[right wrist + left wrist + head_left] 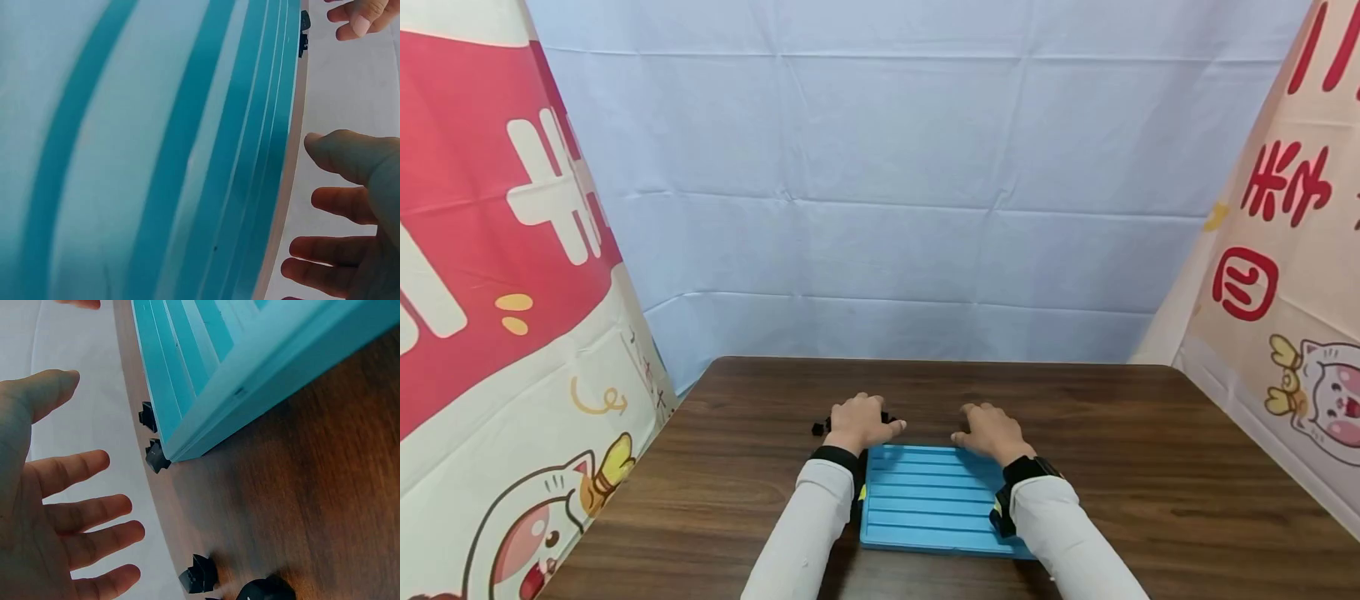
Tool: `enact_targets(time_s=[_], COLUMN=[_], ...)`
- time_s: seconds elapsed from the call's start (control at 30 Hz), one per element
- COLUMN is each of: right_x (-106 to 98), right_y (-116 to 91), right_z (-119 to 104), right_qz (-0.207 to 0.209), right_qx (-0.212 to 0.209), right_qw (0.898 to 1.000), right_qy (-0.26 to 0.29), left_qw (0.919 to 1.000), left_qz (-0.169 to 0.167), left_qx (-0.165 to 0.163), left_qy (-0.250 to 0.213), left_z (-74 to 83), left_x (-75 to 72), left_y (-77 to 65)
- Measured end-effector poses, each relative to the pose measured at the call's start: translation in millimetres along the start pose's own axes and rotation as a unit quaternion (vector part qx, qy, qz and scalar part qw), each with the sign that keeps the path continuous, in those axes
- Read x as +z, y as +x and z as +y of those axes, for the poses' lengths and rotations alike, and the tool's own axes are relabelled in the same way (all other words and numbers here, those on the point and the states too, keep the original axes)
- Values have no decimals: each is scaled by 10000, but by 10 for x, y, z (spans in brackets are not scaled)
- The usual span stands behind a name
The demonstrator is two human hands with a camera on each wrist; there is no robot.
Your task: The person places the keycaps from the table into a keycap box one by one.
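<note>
A flat blue board with raised parallel ridges [936,500] lies on the table between my forearms. My left hand [859,421] hovers past its far left corner, fingers spread and holding nothing. Beneath and beside that hand are several small black pieces [817,429], partly covered by it in the head view. The left wrist view shows one black piece [200,574] on the wood and others near the board's corner. My right hand [992,432] is over the board's far right corner, fingers apart, with nothing in its grasp.
The brown wooden table [760,500] extends around the board. A pale blue cloth [887,183] hangs behind it. Printed cloths stand on both sides, a red and cream one [475,208] at left and a cream one [1292,275] at right.
</note>
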State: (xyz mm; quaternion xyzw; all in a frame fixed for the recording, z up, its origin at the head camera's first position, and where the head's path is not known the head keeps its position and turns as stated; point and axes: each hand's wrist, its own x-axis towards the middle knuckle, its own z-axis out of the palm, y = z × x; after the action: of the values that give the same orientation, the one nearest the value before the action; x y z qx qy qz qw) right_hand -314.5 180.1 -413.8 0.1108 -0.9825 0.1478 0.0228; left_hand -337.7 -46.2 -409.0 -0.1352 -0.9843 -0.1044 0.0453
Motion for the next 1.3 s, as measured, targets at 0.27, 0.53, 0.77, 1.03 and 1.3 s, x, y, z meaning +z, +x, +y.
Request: enact_targets(time_s=[0.27,0.53,0.77,1.03,1.3], right_x=[-8,-33,-69,-101,-166], right_y=[-36,-159,-268,-373,-447], right_z=[4,15,30,86,87], right_qz=[-100,-171,-134,-315,-513], right_qx=[26,-13,17,48,103], right_qw=[9997,9980,9981,9984,9970], right_qy=[230,610,600,466,572], left_qw=[10000,9997,9993,9991,9989], left_qz=[45,105,146,46,153], left_qx=[75,195,327,421,427], left_qy=[7,61,121,-37,-85], left_z=[19,15,-12,-82,-177], left_x=[6,-12,-15,-40,-70], left_y=[-35,-83,-146,-287,-374])
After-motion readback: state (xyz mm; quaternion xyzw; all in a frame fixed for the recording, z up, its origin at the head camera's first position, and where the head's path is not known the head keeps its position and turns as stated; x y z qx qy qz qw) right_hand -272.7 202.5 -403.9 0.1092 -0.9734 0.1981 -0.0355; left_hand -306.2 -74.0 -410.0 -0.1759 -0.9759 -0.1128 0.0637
